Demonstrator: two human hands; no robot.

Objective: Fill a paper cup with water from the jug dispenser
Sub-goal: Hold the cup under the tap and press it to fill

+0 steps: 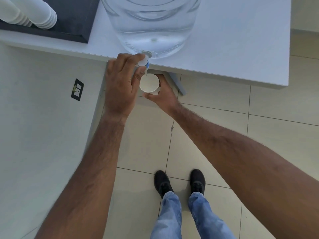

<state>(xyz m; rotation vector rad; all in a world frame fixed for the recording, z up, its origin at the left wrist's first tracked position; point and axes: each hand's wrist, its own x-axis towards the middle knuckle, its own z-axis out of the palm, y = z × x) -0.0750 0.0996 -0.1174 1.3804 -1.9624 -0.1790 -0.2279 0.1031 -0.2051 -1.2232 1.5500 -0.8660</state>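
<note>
A large clear water jug (151,25) stands on the white table (233,49) near its front edge. Its white and blue tap (144,62) juts over the edge. My left hand (120,83) grips the tap with fingers and thumb. Directly under the spout sits a white paper cup (149,83), held from below and behind by my right hand (162,96). A thin stream of water seems to run from the spout into the cup's rim. How full the cup is cannot be made out.
Stacks of white paper cups (29,12) lie on a dark tray (74,23) at the table's back left. A white wall with a socket (77,90) is on the left. A table leg (177,83) stands behind my right hand. Tiled floor and my shoes (179,182) are below.
</note>
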